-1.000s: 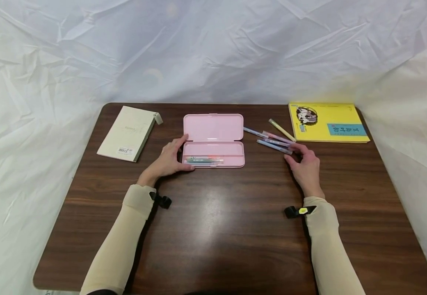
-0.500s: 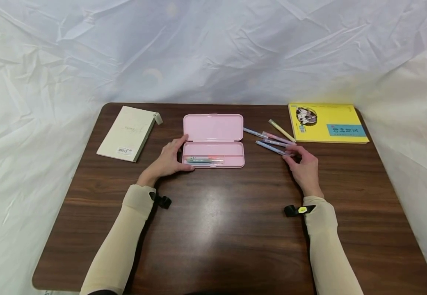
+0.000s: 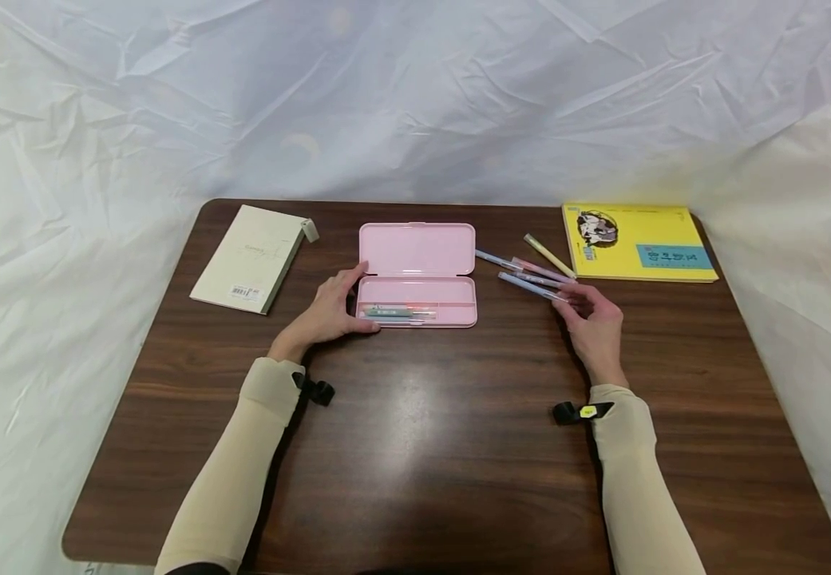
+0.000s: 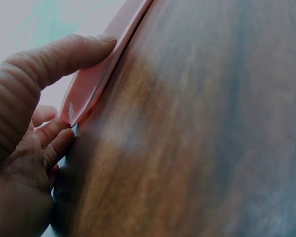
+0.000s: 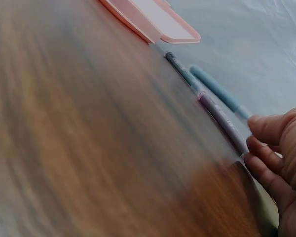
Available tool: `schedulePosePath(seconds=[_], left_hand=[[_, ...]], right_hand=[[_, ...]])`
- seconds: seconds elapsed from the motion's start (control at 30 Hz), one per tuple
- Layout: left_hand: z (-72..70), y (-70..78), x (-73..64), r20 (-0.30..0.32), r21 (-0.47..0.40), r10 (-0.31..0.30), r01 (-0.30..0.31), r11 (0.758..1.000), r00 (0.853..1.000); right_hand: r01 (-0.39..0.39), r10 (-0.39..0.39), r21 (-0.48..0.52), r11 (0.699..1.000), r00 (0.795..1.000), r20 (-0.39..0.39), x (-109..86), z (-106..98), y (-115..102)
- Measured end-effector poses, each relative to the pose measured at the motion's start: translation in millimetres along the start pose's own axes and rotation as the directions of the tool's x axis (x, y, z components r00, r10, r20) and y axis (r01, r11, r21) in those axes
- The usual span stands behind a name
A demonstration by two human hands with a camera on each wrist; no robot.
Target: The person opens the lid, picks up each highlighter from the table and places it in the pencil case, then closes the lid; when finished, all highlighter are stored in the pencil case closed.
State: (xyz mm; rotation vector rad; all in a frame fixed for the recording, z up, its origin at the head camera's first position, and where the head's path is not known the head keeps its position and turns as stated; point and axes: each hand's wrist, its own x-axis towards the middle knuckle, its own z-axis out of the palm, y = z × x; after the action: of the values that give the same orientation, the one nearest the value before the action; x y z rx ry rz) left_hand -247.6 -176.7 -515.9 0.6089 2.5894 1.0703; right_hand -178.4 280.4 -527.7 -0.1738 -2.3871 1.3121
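Observation:
A pink pencil case (image 3: pixel 417 249) lies with its lid swung back at the middle of the table, several pens (image 3: pixel 395 313) in its front compartment. My left hand (image 3: pixel 326 310) grips the case's left end, thumb (image 4: pixel 91 52) against the front wall and the other fingers round the corner. At the right, my right hand (image 3: pixel 597 323) pinches a light blue pen (image 3: pixel 523 283) by its near right end between thumb and fingers. In the right wrist view this blue pen (image 5: pixel 219 91) shows above a purple pen (image 5: pixel 224 123). My fingertips hide its held end.
Beyond the held pen lie another blue pen (image 3: pixel 494 258), a pink pen (image 3: pixel 548 271) and a yellow pen (image 3: pixel 550 255). A yellow book (image 3: pixel 638 228) sits at the back right, a cream notebook (image 3: pixel 250 259) at the back left. Pale sheeting (image 3: pixel 415 120) hangs behind the table (image 3: pixel 415 447).
My right fingers have closed on the end of the light blue pen, which has shifted slightly left and tilted up a little. My left hand has stayed on the case.

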Motion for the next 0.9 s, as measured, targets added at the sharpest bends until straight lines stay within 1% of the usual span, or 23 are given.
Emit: schedulePosePath(seconds=[0.13,0.27,0.4,0.57,0.67,0.8,0.9], left_hand=[[-0.3,0.1,-0.4,0.001,0.006,-0.002,0.002,1.000,1.000],[0.0,-0.3,0.0,0.001,0.005,-0.002,0.002,1.000,1.000],[0.3,0.9,0.2,0.001,-0.001,-0.007,0.007,1.000,1.000],[-0.6,0.9,-1.1,0.002,-0.008,-0.017,0.017,1.000,1.000],[-0.8,0.8,-1.3,0.000,-0.011,-0.017,0.017,1.000,1.000],[-0.3,1.6,-0.7,0.001,-0.005,-0.008,0.008,1.000,1.000],[-0.1,1.4,-0.1,0.004,0.003,-0.006,0.006,1.000,1.000]], right_hand=[[-0.047,0.050,0.086,0.995,0.998,-0.035,-0.8,3.3,-4.2],[-0.062,0.069,0.191,0.980,0.997,-0.029,-1.1,10.4,-11.8],[-0.038,0.036,0.260,0.965,0.999,0.010,-2.5,22.0,-25.5],[0.007,-0.028,0.314,0.949,0.998,0.063,-5.9,38.3,-59.9],[0.022,-0.055,0.322,0.947,0.994,0.093,-7.5,49.6,-73.6],[0.043,-0.087,0.324,0.945,0.989,0.122,-5.9,74.5,-66.4],[0.065,-0.118,0.312,0.948,0.981,0.155,-3.6,92.2,-62.3]])
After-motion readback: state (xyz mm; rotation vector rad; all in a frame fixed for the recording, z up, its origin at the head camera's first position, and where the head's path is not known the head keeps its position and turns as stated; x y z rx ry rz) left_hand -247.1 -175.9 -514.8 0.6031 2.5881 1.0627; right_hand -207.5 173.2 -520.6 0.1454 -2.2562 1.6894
